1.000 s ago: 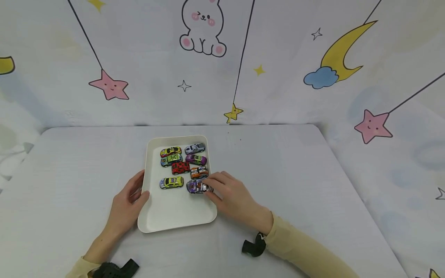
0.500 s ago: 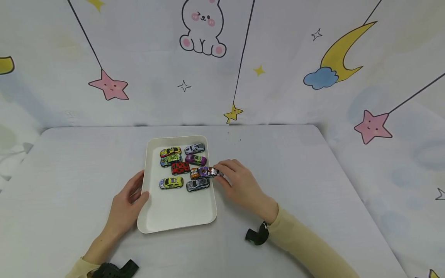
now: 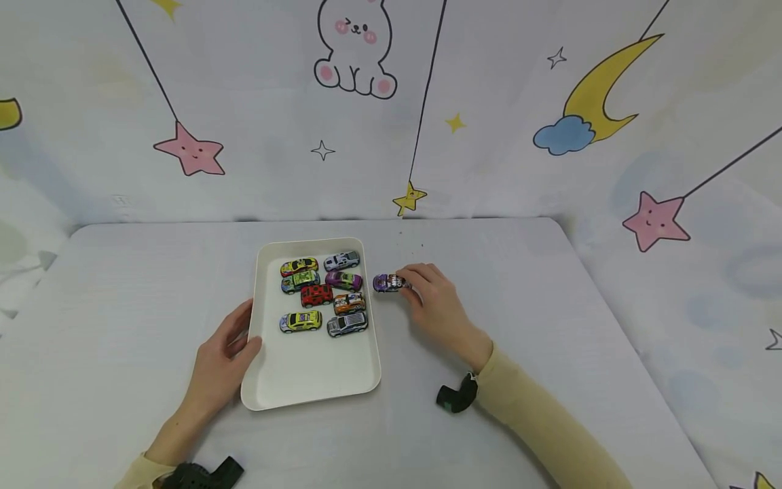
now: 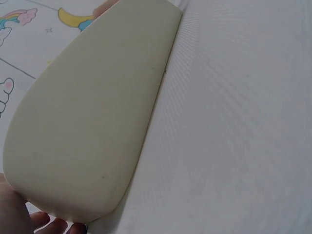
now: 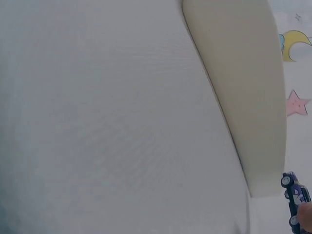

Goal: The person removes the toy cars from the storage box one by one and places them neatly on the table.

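Note:
A white rectangular tray (image 3: 305,377) stands on the table, holding several small toy cars. My left hand (image 3: 222,356) grips its left side, thumb at the rim; in the left wrist view, curled fingertips (image 4: 58,225) show by the tray's end. Just outside the tray's right rim, my right hand (image 3: 440,305) pinches a purple toy car (image 3: 386,283) with white and dark markings between thumb and fingers. The right wrist view catches this purple car (image 5: 295,197) at its lower right corner, partly covered by a fingertip. Inside the tray, a grey car (image 3: 347,324) lies below an orange one (image 3: 349,303).
More cars lie in the tray: a red one (image 3: 316,295), a yellow-green one (image 3: 301,321), a purple-green one (image 3: 343,280) and a silver one (image 3: 341,261) among them. White cloth covers the table (image 3: 519,285); a patterned backdrop (image 3: 489,163) rises behind it.
My right hand has lifted the purple car off the grey one and carried it right and away over the rim, out of the tray. The left hand and tray have stayed put.

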Demonstrator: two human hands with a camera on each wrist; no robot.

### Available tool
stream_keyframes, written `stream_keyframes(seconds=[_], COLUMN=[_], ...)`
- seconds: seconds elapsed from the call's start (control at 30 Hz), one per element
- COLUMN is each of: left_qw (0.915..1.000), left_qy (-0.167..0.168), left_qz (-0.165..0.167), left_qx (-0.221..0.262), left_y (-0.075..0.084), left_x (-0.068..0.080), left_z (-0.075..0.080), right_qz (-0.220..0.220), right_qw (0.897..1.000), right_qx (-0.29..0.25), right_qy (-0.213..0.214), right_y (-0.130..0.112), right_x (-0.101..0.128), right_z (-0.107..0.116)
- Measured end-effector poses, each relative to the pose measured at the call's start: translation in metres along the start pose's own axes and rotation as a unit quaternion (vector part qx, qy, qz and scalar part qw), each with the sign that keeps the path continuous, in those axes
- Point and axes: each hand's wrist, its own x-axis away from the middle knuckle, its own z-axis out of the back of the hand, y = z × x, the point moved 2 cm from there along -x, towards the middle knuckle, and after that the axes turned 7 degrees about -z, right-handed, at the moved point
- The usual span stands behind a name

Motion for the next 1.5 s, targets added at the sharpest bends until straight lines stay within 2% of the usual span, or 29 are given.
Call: stream_keyframes(seconds=[0.3, 0.57, 0.83, 1.13, 1.5], left_qw=[1.0, 1.0, 1.0, 1.0, 0.9999], left_qy=[0.001, 0.0, 0.003, 0.002, -0.007], left_qz=[-0.003, -0.002, -0.002, -0.001, 0.011], left_qx=[0.004, 0.002, 0.003, -0.004, -0.003], left_y=[0.001, 0.002, 0.002, 0.003, 0.0], left_x=[-0.002, -0.003, -0.002, -0.002, 0.0], left_z=[0.0, 0.0, 0.002, 0.001, 0.001], right_qz=[-0.033, -0.062, -0.092, -0.103, -0.126], right_qw=[0.999, 0.998, 0.995, 0.994, 0.992], right_qx=[-0.012, -0.015, -0.02, -0.027, -0.024], right_qy=[0.022, 0.023, 0.018, 0.033, 0.017], right_y=[0.035, 0.05, 0.054, 0.055, 0.054], right_x=[0.002, 0.004, 0.004, 0.006, 0.009], right_z=[-0.01, -0.015, -0.019, -0.02, -0.022])
